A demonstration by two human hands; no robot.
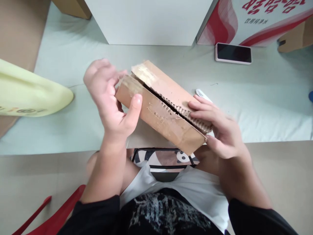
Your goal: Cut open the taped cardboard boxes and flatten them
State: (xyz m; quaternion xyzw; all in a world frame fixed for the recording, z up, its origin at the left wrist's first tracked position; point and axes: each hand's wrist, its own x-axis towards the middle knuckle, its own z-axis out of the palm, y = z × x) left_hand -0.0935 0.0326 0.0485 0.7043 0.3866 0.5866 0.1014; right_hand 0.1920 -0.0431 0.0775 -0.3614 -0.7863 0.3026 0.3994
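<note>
Between my two hands is a small brown cardboard box [156, 120], tilted, with torn flaps and clear tape along its split seam. A dark narrow gap runs between the two flaps. My left hand [110, 101] grips the box's left end, thumb on the near flap, its other fingers bent and somewhat blurred. At the right end, my right hand [220, 130] holds the box, fingertips on the far flap and thumb at the near corner. A white utility knife [202, 94], partly hidden by the box and my right hand, lies on the cloth behind.
A phone [233, 53] lies on the pale cloth-covered table [271, 98]. Behind stand a white box [151, 23] and a red-and-white carton [244, 26]. A yellow bag [31, 91] is at left, and a red plastic seat [58, 212] stands below.
</note>
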